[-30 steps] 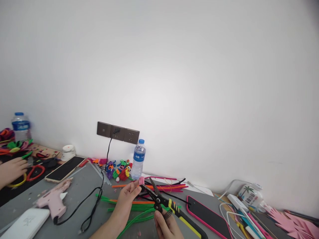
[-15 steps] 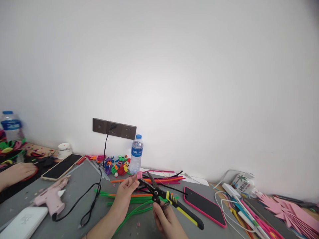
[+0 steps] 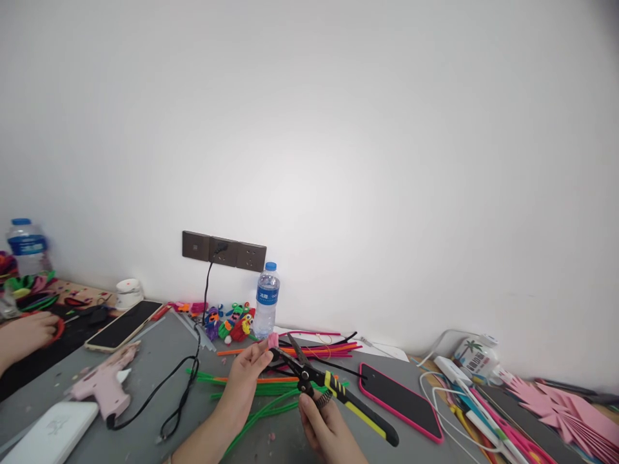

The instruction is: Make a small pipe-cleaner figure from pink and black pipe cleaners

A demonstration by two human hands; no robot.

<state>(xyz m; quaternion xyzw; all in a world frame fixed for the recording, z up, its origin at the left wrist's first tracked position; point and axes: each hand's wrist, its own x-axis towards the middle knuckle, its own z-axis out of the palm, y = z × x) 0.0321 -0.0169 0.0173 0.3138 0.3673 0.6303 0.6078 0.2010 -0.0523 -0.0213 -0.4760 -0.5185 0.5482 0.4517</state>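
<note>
Far left: another person's hand (image 3: 22, 335) resting on dark clutter at the table edge.
Glue gun (image 3: 104, 382): pink, lying on the grey table (image 3: 159, 361), black cord trailing off.
Left hand (image 3: 246, 377): fingertips pinched shut on a small pink piece (image 3: 273, 339), held above the green stems (image 3: 261, 403).
Cutters (image 3: 333, 393): blades parted, tips right at the pink piece.
Right hand (image 3: 326, 432): curled round the black-and-yellow handles.
Phone (image 3: 401, 401): pink case, face up, just right of the cutters.
</note>
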